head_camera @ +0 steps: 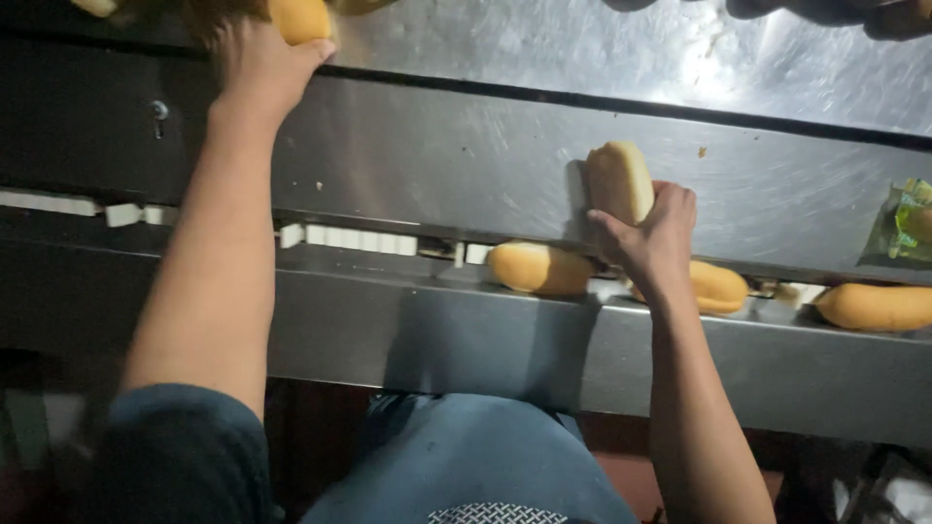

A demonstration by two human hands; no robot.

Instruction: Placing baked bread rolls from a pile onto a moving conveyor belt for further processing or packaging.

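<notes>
golden-brown oblong bread roll (618, 181) stands nearly on end on the brushed steel desk (466, 155), its long axis running away from the person, clasped in the right hand (652, 236). the grip is clenched around its near end, thumb on the left side and fingers wrapped over the right, so the roll lies just beyond and slightly left of the palm. directly below that hand runs a narrow channel with white plastic conveyor flights (354, 239), and three similar rolls lie in it with their long axes along the channel, crosswise to the held one: one roll (540, 268) just left of the wrist, a second roll (716, 287) partly hidden behind the wrist, a third roll (874, 306) well to the right. the right hand is far the nearer to this channel.

the left hand (257, 70) reaches far forward to the top edge of the view, its grip closed on another yellow-brown roll (299, 19) among a heap of rolls that is mostly cut off. at the right edge a roll sealed in a green and clear plastic wrapper (903, 225) rests on the steel. the channel slots to the left hold nothing visible. a dark shape at the top right corner is too cropped to tell.
</notes>
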